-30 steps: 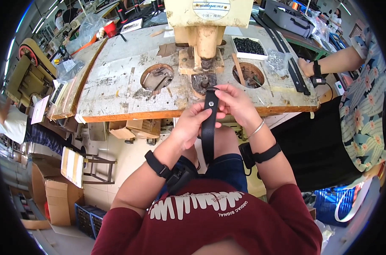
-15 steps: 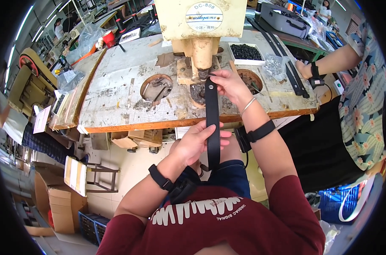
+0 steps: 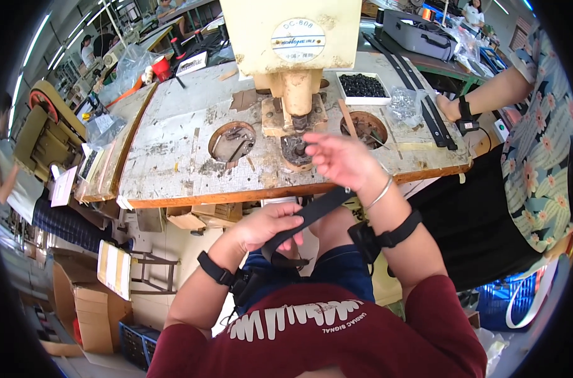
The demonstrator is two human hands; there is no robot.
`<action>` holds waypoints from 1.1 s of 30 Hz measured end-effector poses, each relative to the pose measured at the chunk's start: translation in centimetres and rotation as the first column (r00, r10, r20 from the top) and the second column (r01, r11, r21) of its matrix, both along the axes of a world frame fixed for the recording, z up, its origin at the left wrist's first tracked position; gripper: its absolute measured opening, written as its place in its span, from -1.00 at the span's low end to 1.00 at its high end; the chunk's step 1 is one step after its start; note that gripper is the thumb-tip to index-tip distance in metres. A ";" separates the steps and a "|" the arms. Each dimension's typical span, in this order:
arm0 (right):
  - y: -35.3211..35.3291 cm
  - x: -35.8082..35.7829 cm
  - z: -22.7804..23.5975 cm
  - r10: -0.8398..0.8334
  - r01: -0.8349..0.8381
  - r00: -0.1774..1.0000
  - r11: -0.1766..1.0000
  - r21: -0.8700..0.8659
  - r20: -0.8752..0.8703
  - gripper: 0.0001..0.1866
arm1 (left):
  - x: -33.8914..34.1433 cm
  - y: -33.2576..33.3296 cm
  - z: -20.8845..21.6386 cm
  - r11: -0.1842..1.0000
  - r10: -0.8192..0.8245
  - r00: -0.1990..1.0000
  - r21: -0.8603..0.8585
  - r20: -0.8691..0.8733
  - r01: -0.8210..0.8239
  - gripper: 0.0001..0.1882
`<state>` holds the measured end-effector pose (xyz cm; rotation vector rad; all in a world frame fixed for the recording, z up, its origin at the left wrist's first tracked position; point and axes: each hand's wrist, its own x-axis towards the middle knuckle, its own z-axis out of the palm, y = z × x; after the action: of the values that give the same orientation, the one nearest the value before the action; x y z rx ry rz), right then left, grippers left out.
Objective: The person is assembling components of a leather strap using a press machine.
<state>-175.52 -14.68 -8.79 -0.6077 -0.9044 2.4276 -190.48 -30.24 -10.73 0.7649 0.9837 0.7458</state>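
Note:
My left hand (image 3: 267, 225) grips a black strap (image 3: 312, 214) below the table's front edge; the strap runs up and to the right toward my right wrist. My right hand (image 3: 340, 160) hovers with fingers spread over the table edge, just in front of the die (image 3: 294, 151) of the cream-coloured press machine (image 3: 293, 38). Whether the right hand still touches the strap's upper end is hidden by the wrist. Both wrists wear black bands.
The worn worktable (image 3: 173, 164) has two round recessed holes (image 3: 231, 140) with metal parts, a white tray of black pieces (image 3: 362, 85) and long black straps (image 3: 425, 101). A person in a floral shirt (image 3: 538, 157) stands at right. Cardboard boxes (image 3: 78, 302) lie lower left.
The strap has left the press die and dropped, now tilted below the table edge. My right hand let go of its upper end and spread its fingers; my left hand still holds it.

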 end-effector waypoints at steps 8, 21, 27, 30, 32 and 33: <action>-1.1 0.5 0.2 0.034 -0.050 0.995 0.984 0.171 0.094 -0.76 | -0.7 -0.2 1.5 0.998 -0.058 0.998 0.011 -0.018 0.058 -0.79; 1.6 6.7 0.8 0.225 -0.480 0.848 0.709 0.516 0.480 -0.77 | -7.4 3.2 4.6 0.981 -0.159 0.894 0.039 -0.420 0.193 -0.82; 2.1 6.3 0.1 0.223 -0.483 0.865 0.616 0.622 0.450 -0.75 | -6.5 3.8 4.6 0.984 -0.118 0.886 0.071 -0.449 0.166 -0.83; 2.6 5.7 0.1 0.209 -0.502 0.853 0.581 0.641 0.478 -0.75 | -7.4 4.2 4.9 0.983 -0.127 0.898 0.065 -0.421 0.170 -0.82; 3.0 4.2 1.1 0.102 -0.458 0.856 0.604 0.652 0.506 -0.76 | -7.6 4.7 4.5 0.982 -0.148 0.922 0.062 -0.357 0.181 -0.81; 3.1 3.2 1.5 -0.008 -0.409 0.845 0.634 0.656 0.535 -0.76 | -7.3 4.9 4.3 0.982 -0.160 0.927 0.043 -0.339 0.185 -0.80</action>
<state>-172.31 -11.59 -7.30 -0.8239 -2.1646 1.7741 -197.79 -25.33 -6.41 1.0535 1.1804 0.5088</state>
